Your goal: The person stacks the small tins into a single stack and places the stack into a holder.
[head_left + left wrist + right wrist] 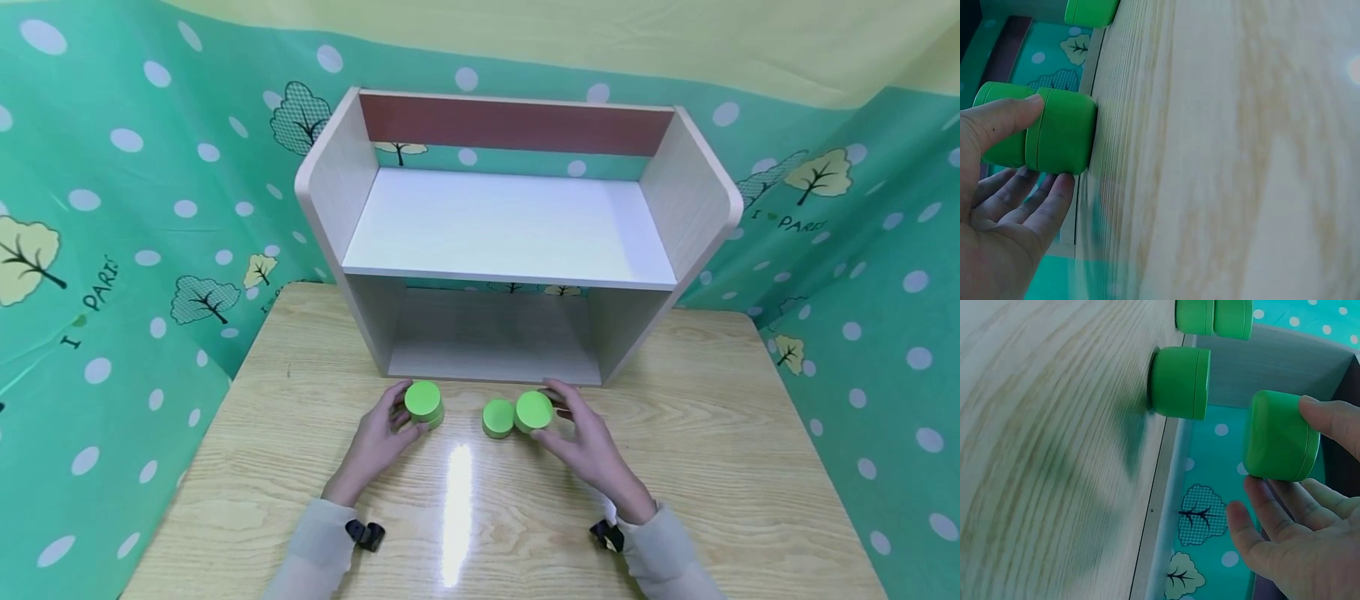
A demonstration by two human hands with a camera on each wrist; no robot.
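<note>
Green jar (533,412) hangs pinched in the right grip (587,440), lone jar (498,417) just left, lower; left grip (380,437) clasps stacked jars (423,402).

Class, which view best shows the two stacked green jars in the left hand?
The left wrist view: the two stacked green jars appear large and side-on, though the left hand covers part. The head view shows mainly the upper lid from above; the right wrist view cuts them off at its top edge.

The curtain (161,229) reads "I PARIS", apparently with a green heart (79,320) between.
</note>
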